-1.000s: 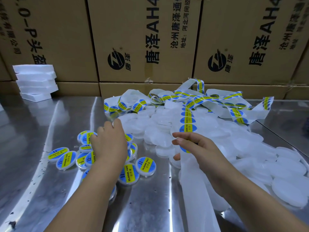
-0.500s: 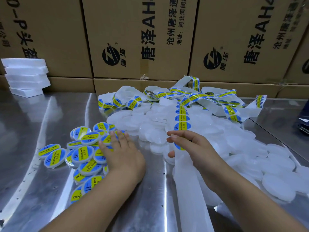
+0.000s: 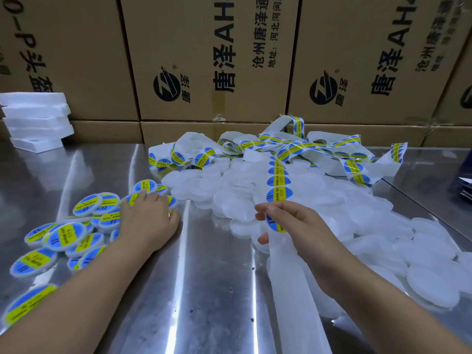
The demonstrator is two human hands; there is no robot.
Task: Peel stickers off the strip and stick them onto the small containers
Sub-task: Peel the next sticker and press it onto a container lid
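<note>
Strip [image 3: 293, 302]: long axis runs near to far, bottom centre of frame up to upper centre. The near part is bare backing, glossy, translucent white and limp, lying on the table [image 3: 209, 277]. The table is brushed steel with streaky reflections.

Right hand [image 3: 293, 226], centre right, has the strip pinched: fingers curled over the top, thumb under. One sticker [image 3: 273, 223] sits partly beneath those fingers; whether its edge is lifted, can't tell. The next sticker [image 3: 278, 195] is just beyond the fingertips, up-frame on the same line. Stickers are oval, blue with a yellow band, and glossy.

Left hand [image 3: 148, 221], centre left, lies palm down with fingers stretched flat on the labelled containers [image 3: 66, 236]. It grips nothing and is well apart from the strip.

So the right hand is the nearer one, already on the strip. My read is that the left must cross rightward to peel or to fetch a blank.

Blank containers [image 3: 357, 200]: flat round discs in frosted white plastic, heaped loosely. The heap starts just right of the left hand, runs under the strip and spreads to the right edge. The labelled ones are the same discs with a sticker on top, overlapping in a pile at lower left.

Further up, the strip ends in a tangle [image 3: 319, 146] of loops over the far side of the heap, still full of stickers.

Upper left: a stack of white foam slabs [image 3: 35, 116]. Along the back: a wall of cardboard boxes [image 3: 204, 47], matte brown with black print.
</note>
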